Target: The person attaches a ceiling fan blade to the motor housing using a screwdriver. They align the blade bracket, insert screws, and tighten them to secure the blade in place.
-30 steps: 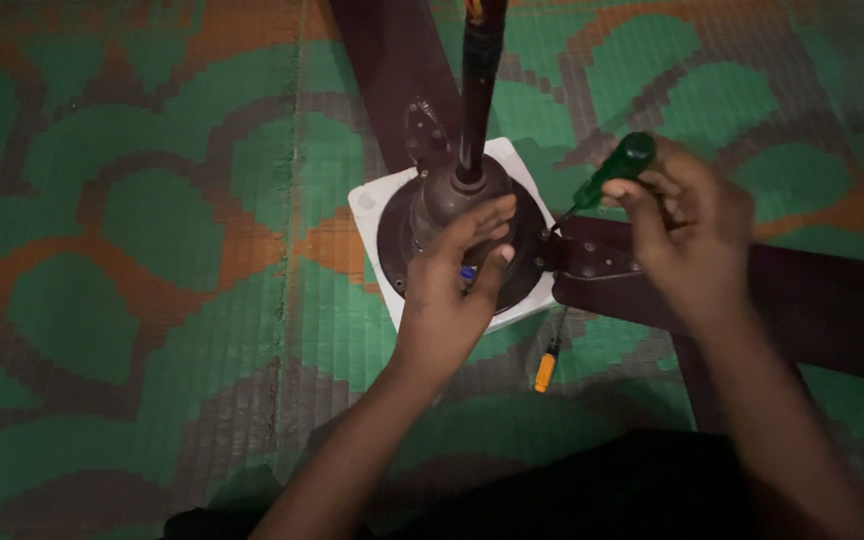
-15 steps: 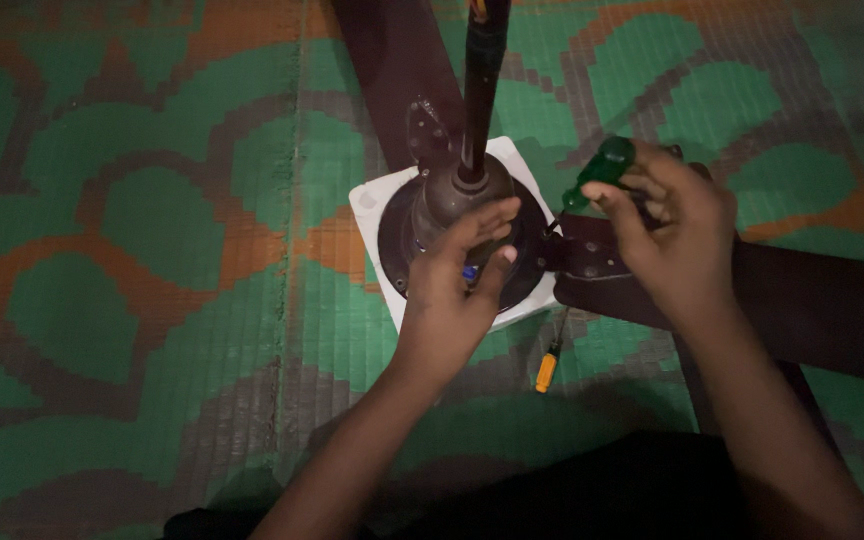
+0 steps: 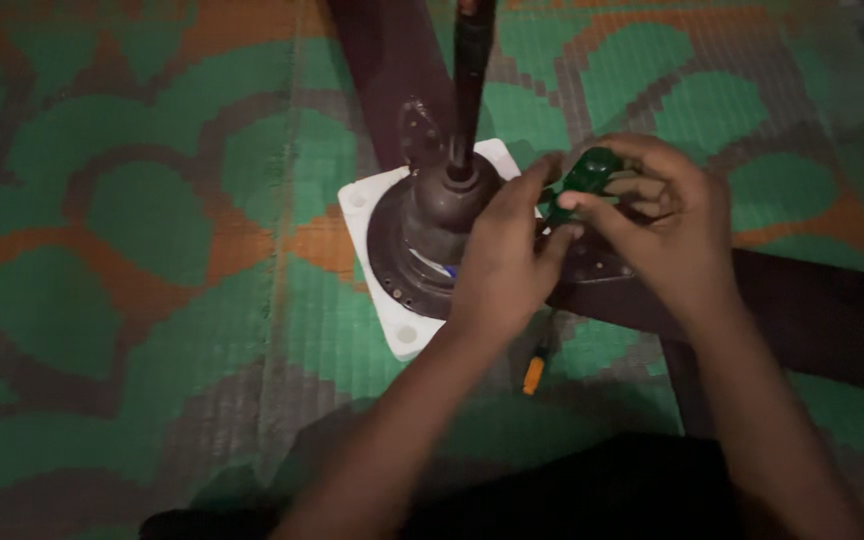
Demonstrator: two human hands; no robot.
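A dark brown ceiling fan motor [image 3: 422, 235] with its downrod [image 3: 472, 80] sits on a white square block [image 3: 364, 200] on the mat. My left hand [image 3: 507, 255] rests on the motor's right side, fingers reaching toward the blade bracket. My right hand [image 3: 657, 225] grips a screwdriver by its green handle [image 3: 587, 175], tip down at the bracket where a brown blade [image 3: 812, 310] joins the motor. The screwdriver's tip is hidden behind my fingers.
Another brown blade [image 3: 382, 70] runs away from the motor to the top. A small orange-handled tool [image 3: 533, 373] lies on the green and orange woven mat [image 3: 152, 250] below the motor. My dark-clothed lap fills the bottom edge.
My right hand has moved left with the green screwdriver, closer to the motor, and now nearly touches my left hand. My left hand has stayed on the motor.
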